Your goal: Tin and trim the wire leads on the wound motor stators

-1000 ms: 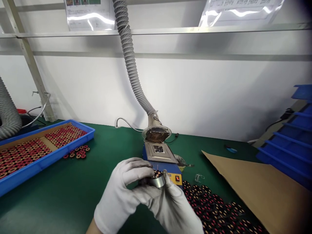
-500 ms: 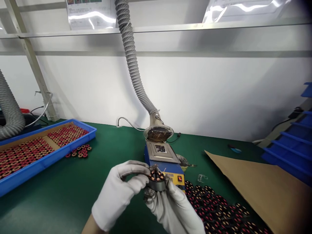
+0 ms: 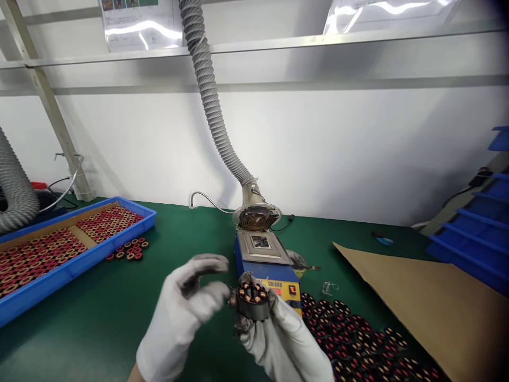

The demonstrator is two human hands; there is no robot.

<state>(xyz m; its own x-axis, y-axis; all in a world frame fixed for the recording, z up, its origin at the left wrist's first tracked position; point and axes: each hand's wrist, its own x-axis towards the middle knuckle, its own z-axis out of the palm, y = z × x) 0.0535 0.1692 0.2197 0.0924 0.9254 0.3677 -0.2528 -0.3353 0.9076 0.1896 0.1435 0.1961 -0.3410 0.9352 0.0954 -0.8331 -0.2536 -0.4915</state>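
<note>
A small motor stator [image 3: 253, 303], a dark ring with copper windings inside, is held upright in front of me. My right hand [image 3: 284, 331], in a white glove with darkened fingertips, grips it from below and from the right side. Just left of it is my left hand [image 3: 186, 307], also gloved, its thumb and fingers apart and nothing between them. Beyond the stator stands a blue and yellow box-shaped heating unit [image 3: 262, 271] with a metal plate [image 3: 264, 246] on top; a small dark patterned piece [image 3: 260, 242] lies on that plate.
Many similar black rings with red and copper parts [image 3: 350, 339] lie on the green table [image 3: 191, 225] at right, beside a brown cardboard sheet [image 3: 429, 297]. A blue tray [image 3: 79, 265] of red and tan rings is at left. An exhaust hose [image 3: 214, 106] hangs overhead.
My left hand has let go of the stator and drawn back to the left, its fingers parting. My right hand still holds the stator, slightly lower in view.
</note>
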